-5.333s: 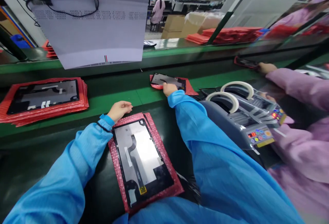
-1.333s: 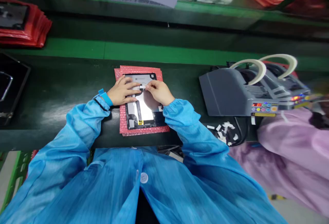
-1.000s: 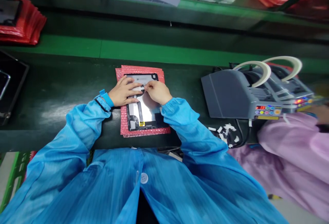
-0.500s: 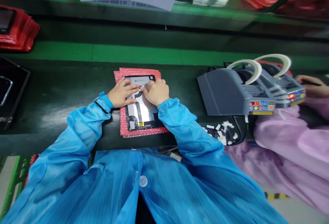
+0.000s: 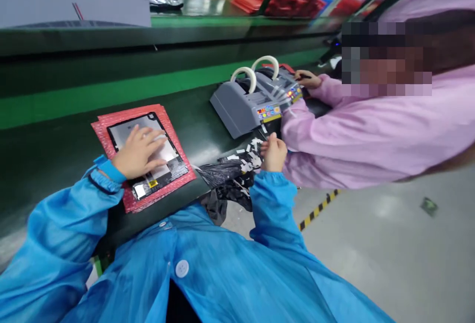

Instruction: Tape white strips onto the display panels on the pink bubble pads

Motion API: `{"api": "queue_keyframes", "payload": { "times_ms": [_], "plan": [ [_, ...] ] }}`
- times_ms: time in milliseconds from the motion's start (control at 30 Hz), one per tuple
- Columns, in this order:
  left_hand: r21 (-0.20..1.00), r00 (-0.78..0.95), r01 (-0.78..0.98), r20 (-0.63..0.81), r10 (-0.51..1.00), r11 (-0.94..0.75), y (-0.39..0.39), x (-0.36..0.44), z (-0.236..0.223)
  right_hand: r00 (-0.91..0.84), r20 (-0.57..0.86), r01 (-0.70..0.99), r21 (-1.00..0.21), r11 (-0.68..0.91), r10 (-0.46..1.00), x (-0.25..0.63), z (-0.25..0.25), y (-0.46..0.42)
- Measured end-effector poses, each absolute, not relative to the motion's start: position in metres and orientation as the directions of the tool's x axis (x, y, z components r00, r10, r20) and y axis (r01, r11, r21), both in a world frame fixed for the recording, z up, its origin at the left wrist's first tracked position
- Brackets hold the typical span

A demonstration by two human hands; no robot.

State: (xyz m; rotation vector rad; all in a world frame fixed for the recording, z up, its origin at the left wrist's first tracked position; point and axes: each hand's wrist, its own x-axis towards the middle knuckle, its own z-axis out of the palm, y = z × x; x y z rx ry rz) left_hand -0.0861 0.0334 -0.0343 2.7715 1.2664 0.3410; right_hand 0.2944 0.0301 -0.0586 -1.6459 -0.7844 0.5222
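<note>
My left hand (image 5: 140, 154) lies with fingers spread on the silvery back of a tablet screen (image 5: 172, 172). The panel has a black border and a small yellow label near its lower edge. It rests on red bubble-wrap bags (image 5: 129, 204) on the bench. My right hand (image 5: 274, 155) is off the panel, beside the front of a grey tape dispenser (image 5: 237, 108) and just right of loose white tape pieces (image 5: 247, 157). Its fingers are curled together; whatever is between them, if anything, is too small to make out.
A second tape dispenser (image 5: 280, 80) stands behind the first. A co-worker in a pink sleeve (image 5: 334, 125) sits close on the right, one hand (image 5: 308, 78) by the dispensers. A black plastic bag (image 5: 218, 174) hangs over the bench edge. Red bags (image 5: 293, 4) lie on the shelf.
My view has swung right. My right hand has left the tablet screen and moved right to the tape dispenser, its fingers curled. My left hand stays on the panel, now spread over its middle.
</note>
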Motion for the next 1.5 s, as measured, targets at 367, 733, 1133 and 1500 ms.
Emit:
{"api": "queue_keyframes", "payload": {
  "times_ms": [367, 733, 1133, 1500],
  "plan": [
    [0.132, 0.760, 0.642, 0.022, 0.650, -0.755, 0.052, -0.032, -0.043, 0.744, 0.205, 0.198, -0.977, 0.083, 0.636, 0.302, -0.055, 0.038],
    [0.234, 0.693, 0.652, 0.204, 0.692, -0.721, 0.051, -0.030, -0.036, 0.744, 0.019, 0.005, -1.000, 0.024, 0.668, 0.302, -0.050, 0.060],
    [0.491, 0.521, 0.635, 0.298, 0.800, -0.597, 0.048, -0.018, -0.021, 0.577, 0.405, 0.457, -0.880, 0.132, 0.709, 0.263, -0.027, 0.028],
    [0.797, 0.278, 0.555, 0.096, 0.956, -0.241, 0.037, -0.020, -0.009, -0.226, 0.140, 0.137, -0.975, 0.173, 0.964, 0.155, -0.017, 0.038]
  ]
}}
